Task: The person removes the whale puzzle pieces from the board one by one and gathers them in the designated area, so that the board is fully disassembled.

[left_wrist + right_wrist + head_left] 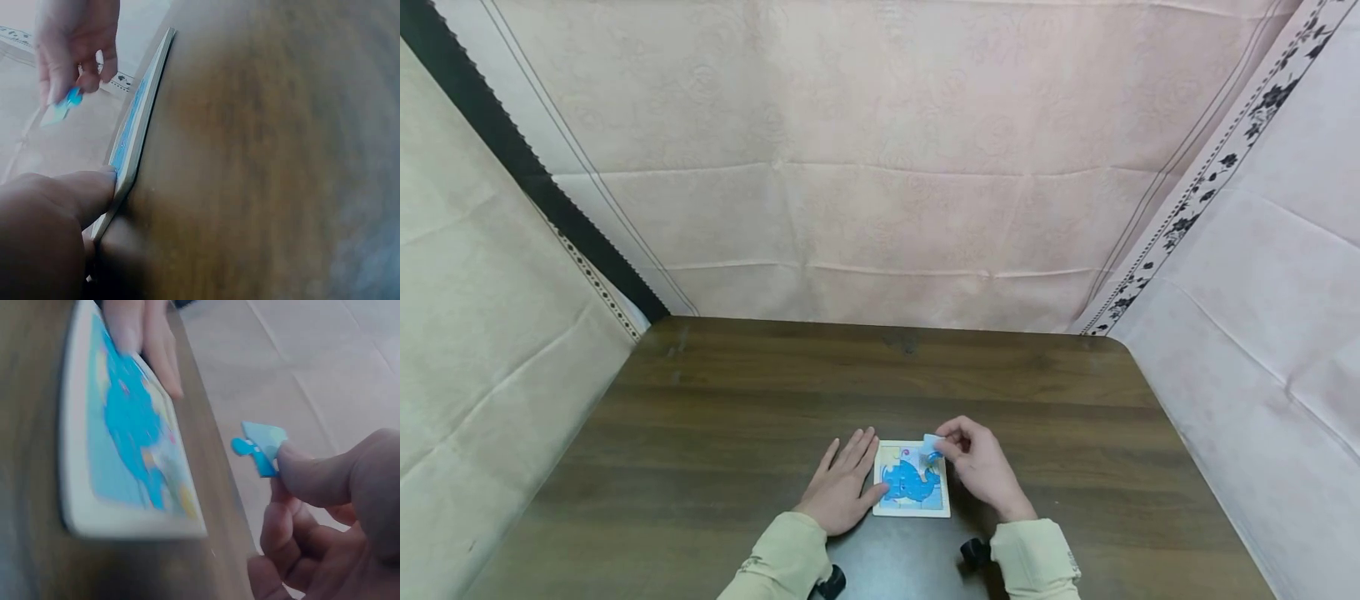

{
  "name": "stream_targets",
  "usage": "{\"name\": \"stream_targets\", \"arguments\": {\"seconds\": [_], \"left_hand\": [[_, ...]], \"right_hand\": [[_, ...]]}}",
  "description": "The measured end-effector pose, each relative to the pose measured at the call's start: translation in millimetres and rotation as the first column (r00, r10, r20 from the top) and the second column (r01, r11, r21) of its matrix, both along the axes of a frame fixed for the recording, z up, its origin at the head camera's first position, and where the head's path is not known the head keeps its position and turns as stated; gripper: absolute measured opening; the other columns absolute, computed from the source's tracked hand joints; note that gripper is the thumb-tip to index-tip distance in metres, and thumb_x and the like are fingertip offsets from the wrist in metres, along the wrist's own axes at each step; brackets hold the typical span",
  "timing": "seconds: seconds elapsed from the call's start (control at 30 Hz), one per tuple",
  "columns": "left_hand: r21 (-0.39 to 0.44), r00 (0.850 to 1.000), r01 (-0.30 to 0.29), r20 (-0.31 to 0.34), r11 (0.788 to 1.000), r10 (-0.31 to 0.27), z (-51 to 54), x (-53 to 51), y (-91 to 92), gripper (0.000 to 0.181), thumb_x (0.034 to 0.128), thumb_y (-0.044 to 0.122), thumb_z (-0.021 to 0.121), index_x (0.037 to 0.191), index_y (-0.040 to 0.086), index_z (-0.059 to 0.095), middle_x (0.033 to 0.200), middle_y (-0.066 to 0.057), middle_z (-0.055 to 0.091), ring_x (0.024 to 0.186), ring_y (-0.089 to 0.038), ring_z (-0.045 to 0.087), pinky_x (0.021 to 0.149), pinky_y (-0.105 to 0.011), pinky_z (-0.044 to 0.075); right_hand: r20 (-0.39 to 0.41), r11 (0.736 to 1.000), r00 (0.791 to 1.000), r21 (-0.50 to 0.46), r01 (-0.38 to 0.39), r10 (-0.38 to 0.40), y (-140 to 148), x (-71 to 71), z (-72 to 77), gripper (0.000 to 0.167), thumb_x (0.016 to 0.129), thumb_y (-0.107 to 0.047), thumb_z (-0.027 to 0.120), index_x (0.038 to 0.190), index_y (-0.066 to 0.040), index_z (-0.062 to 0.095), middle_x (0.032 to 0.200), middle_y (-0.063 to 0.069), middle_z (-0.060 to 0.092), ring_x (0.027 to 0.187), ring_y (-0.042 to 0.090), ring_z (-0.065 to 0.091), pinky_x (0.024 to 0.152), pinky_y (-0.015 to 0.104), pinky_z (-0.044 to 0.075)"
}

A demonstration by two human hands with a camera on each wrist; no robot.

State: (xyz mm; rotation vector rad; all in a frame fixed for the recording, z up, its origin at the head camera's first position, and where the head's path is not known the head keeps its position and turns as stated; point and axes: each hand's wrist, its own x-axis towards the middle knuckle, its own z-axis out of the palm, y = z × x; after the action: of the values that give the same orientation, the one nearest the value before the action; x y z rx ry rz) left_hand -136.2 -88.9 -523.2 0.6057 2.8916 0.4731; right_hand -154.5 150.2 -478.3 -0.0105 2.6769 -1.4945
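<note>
A small puzzle with a white frame [912, 513] and a blue animal picture lies on the table. My left hand [842, 486] rests flat at its left side, fingers straight, the thumb on the frame's left edge. Between thumb and fingers, my right hand [985, 468] pinches a light blue puzzle piece [929, 444] over the upper right corner of the puzzle. In the right wrist view the piece [265, 445] is held above the board, apart from it, with a rounded blue knob sticking out.
The brown wooden table [737, 400] extends around the puzzle. Pale cloths [865, 167] hang behind it and at both sides. Dark wrist straps [975, 553] show near both sleeves.
</note>
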Motion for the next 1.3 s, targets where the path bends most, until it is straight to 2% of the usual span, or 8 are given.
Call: {"name": "stream_targets", "arguments": {"seconds": [0.13,0.47,0.73,0.93,1.07,1.3], "left_hand": [[-0.001,1.0,-0.001,-0.005,1.0,0.001,0.6,-0.5,-0.2,0.076,0.0986,0.055,0.043,0.156,0.01,0.023,0.162,-0.003,0.015,0.149,-0.022,0.01,0.118,-0.051,0.007],[0.028,1.0,0.0,-0.016,1.0,0.001,-2.3,-0.1,-1.2,0.076,0.098,0.056,0.045,0.155,0.009,0.024,0.162,-0.004,0.017,0.149,-0.023,0.011,0.117,-0.053,0.007],[0.037,1.0,0.003,-0.014,0.999,-0.002,-5.3,-0.5,-2.2,0.077,0.0982,0.057,0.043,0.155,0.01,0.023,0.162,-0.003,0.015,0.149,-0.022,0.009,0.117,-0.053,0.005],[0.013,1.0,0.001,-0.01,1.0,-0.001,-5.5,-0.5,-1.3,0.076,0.0987,0.056,0.042,0.156,0.011,0.022,0.162,-0.002,0.014,0.149,-0.021,0.009,0.118,-0.051,0.005],[0.0,1.0,0.0,-0.013,1.0,0.0,-4.4,-0.4,-0.6,0.076,0.0989,0.057,0.04,0.156,0.011,0.021,0.163,-0.001,0.013,0.149,-0.02,0.009,0.118,-0.05,0.005],[-0.013,1.0,-0.005,-0.011,1.0,0.005,-4.4,-0.6,0.4,0.076,0.0988,0.057,0.041,0.156,0.011,0.021,0.163,-0.001,0.013,0.149,-0.02,0.009,0.118,-0.051,0.006]], "right_hand": [[0.021,0.998,0.998,0.04,0.05,-0.051,19,-1.5,1.7,0.008,0.093,-0.013,0.067,0.1,-0.015,0.067,0.084,0.004,0.057,0.073,0.022,0.052,0.06,0.03,0.048],[0.062,0.981,0.992,0.166,0.098,-0.11,48,-2.9,-4.0,0.008,0.094,-0.013,0.065,0.101,-0.01,0.067,0.082,0.005,0.057,0.072,0.02,0.051,0.061,0.03,0.045],[0.104,0.976,0.983,0.173,0.129,-0.149,47,-3.6,-12.7,0.009,0.092,-0.011,0.067,0.1,-0.009,0.068,0.083,0.005,0.059,0.072,0.021,0.052,0.06,0.03,0.045],[0.084,0.949,0.978,0.268,0.164,-0.193,45,-4.8,-17.4,0.009,0.09,-0.013,0.07,0.099,-0.012,0.071,0.08,0.002,0.06,0.073,0.022,0.052,0.066,0.035,0.041],[0.071,0.938,0.979,0.308,0.16,-0.19,46,-5.5,-19.8,0.007,0.091,-0.013,0.07,0.098,-0.013,0.07,0.078,0.001,0.06,0.073,0.022,0.052,0.072,0.039,0.036],[0.054,0.941,0.984,0.306,0.147,-0.172,48,-7.4,-21.7,0.004,0.091,-0.013,0.069,0.095,-0.012,0.071,0.075,0.0,0.059,0.072,0.021,0.053,0.078,0.043,0.034]]}}
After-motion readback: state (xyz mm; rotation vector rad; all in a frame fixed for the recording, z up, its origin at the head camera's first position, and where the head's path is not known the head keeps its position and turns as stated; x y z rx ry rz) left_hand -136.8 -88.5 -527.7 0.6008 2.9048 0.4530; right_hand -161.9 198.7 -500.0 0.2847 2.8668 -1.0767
